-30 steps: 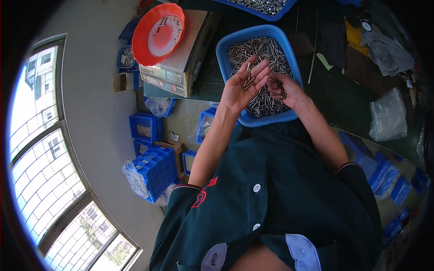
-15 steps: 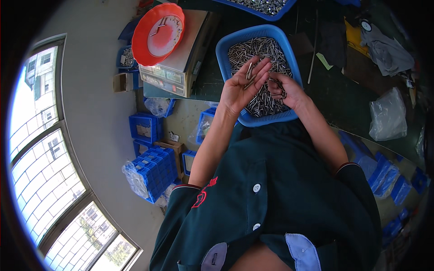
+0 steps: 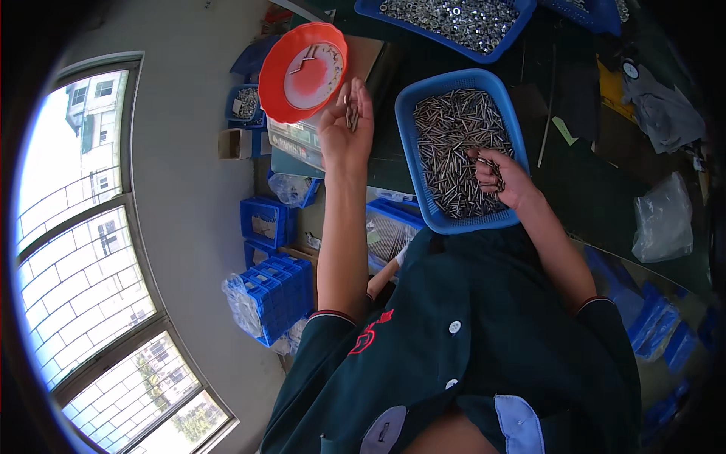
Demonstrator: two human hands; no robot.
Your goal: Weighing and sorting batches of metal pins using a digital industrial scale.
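While the left hand (image 3: 346, 132) cups a few screws (image 3: 352, 115) at the orange bowl's (image 3: 291, 83) four o'clock, the right hand (image 3: 501, 178) grips more inside the blue tray (image 3: 412, 140).

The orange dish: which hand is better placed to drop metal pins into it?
The left hand, probably. It is raised right beside the orange dish and holds a few metal pins in its fingers. The right hand is lower, inside the blue tray, on the heap of pins.
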